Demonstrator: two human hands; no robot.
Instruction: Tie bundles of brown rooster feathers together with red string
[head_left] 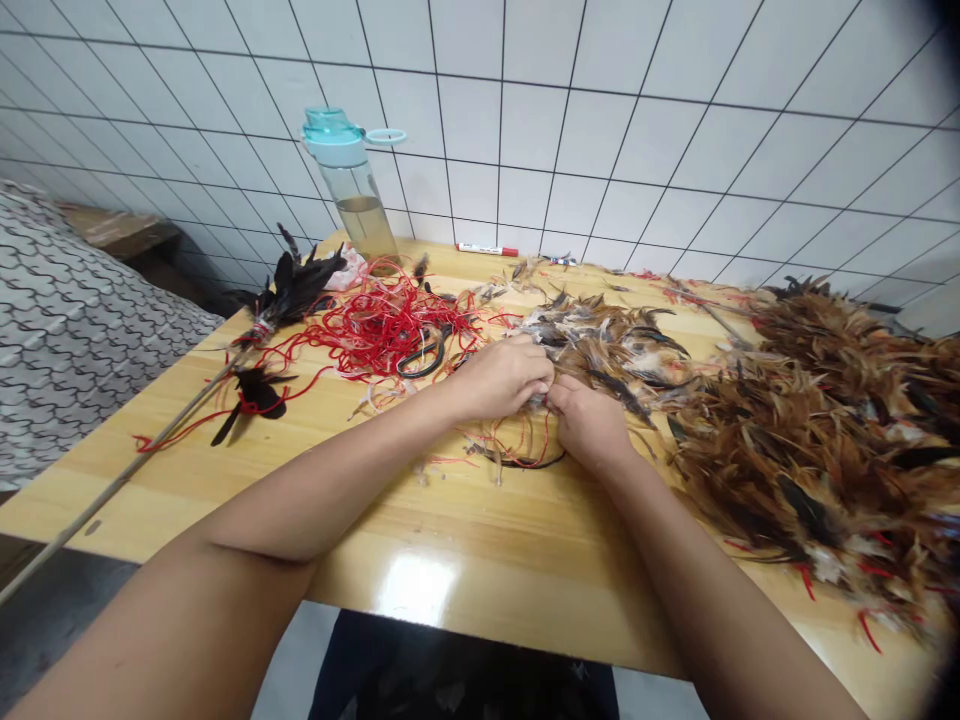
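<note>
My left hand and my right hand meet over the middle of the table, both closed with their fingertips pinched together. A thin red string runs down from the right fingertips to the tabletop. Whatever the left fingers pinch is hidden behind them. Just beyond the hands spreads a pile of loose brown and grey feathers. Left of my left hand, dark-handled scissors lie at the edge of a tangled heap of red string.
Large brown feather bundles cover the right side. A stick tipped with black feathers juts over the left edge. A water bottle and a red marker are by the tiled wall.
</note>
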